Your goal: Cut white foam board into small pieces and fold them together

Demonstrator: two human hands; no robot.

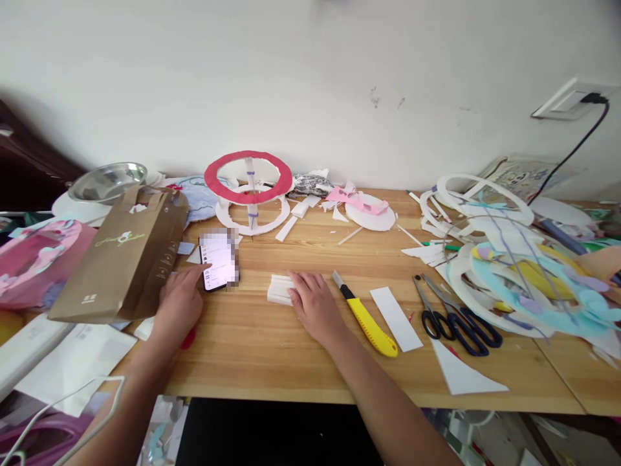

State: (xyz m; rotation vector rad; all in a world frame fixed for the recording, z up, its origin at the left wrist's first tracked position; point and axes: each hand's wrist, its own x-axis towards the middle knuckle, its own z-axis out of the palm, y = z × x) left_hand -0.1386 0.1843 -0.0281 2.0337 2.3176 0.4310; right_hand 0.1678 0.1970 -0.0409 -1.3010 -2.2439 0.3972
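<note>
With its index finger stretched out, my left hand (182, 298) touches or hovers just over the lit screen of a smartphone (217, 259) lying on the table; it holds nothing. My right hand (315, 304) rests over the right end of some white foam strips (280, 289), its thumb and fingers closed around that end. Just right of that hand lies a yellow utility knife (369, 323), blade extended toward the back. Beside the knife is a flat white strip (396, 319). Two pairs of scissors, a smaller one (431, 317) and a larger one (466, 323), lie farther right.
A brown paper bag (121, 259) and a metal bowl (107, 183) stand at left. Behind the phone is a two-ring frame with a red top (248, 177). White scraps and a disc (370, 217) line the wall. Pastel ring pieces (538, 285) crowd the right.
</note>
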